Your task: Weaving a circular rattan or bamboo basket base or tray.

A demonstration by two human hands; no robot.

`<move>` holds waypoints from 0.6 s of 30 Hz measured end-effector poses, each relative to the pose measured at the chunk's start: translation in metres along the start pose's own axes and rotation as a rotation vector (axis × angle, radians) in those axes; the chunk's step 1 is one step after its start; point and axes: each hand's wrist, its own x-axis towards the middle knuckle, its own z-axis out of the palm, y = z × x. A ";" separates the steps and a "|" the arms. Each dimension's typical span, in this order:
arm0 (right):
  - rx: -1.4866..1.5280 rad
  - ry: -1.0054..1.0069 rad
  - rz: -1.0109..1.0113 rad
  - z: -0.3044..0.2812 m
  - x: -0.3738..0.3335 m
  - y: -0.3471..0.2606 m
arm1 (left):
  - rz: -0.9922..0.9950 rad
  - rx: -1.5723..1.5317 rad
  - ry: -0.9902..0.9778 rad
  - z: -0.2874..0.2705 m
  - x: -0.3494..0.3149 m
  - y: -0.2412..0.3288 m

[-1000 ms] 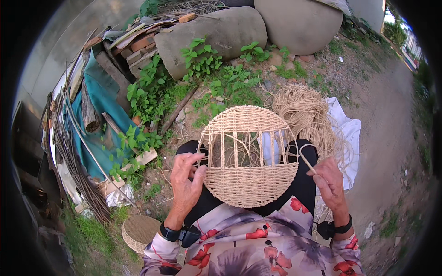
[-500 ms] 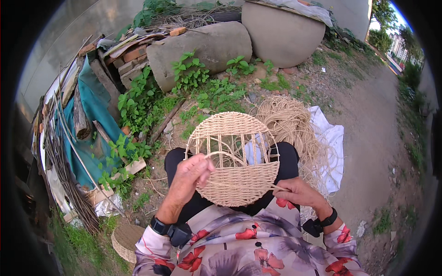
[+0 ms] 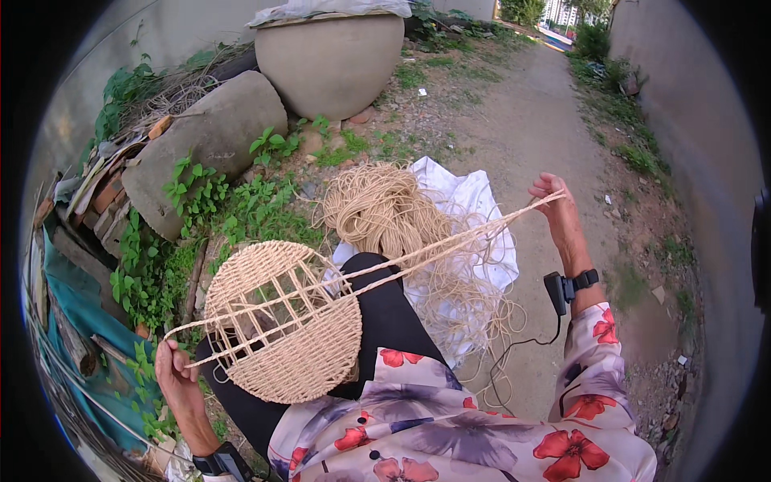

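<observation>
A round woven straw piece (image 3: 301, 361) lies tilted on my lap, with an open band of bare spokes across its middle and close weaving on both sides. A pale twisted cord (image 3: 450, 245) runs in two strands, drawn out across the piece. At far right, my right hand (image 3: 558, 210) is raised and closed on the doubled strands. My left hand (image 3: 178, 376) is closed at the left rim of the piece, with the cord bending around at its fingers. Behind the piece, a big heap of loose cord (image 3: 377, 210) rests on the ground, with tangled strands trailing toward my knee.
Beneath the cord heap spreads a white cloth (image 3: 462, 197). A big clay vat (image 3: 333, 64) and a toppled concrete pipe (image 3: 213, 136) stand beyond green weeds. Bricks, sticks and a teal tarp (image 3: 88, 345) line the left. A dirt path (image 3: 530, 112) runs along the right wall.
My hands have spread wide apart, the right one far out and up, pulling the cord into long doubled strands. The view has swung right, and the woven piece now sits tilted at left.
</observation>
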 end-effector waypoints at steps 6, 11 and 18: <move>-0.216 0.410 -0.641 -0.010 0.007 -0.074 | -0.116 0.079 -0.114 0.016 0.001 -0.016; -0.718 0.632 -1.156 -0.015 0.011 -0.130 | -0.231 0.333 -0.158 0.031 -0.013 -0.031; 0.254 -0.267 -0.231 -0.001 -0.001 -0.122 | 0.088 0.792 0.028 0.037 -0.001 -0.034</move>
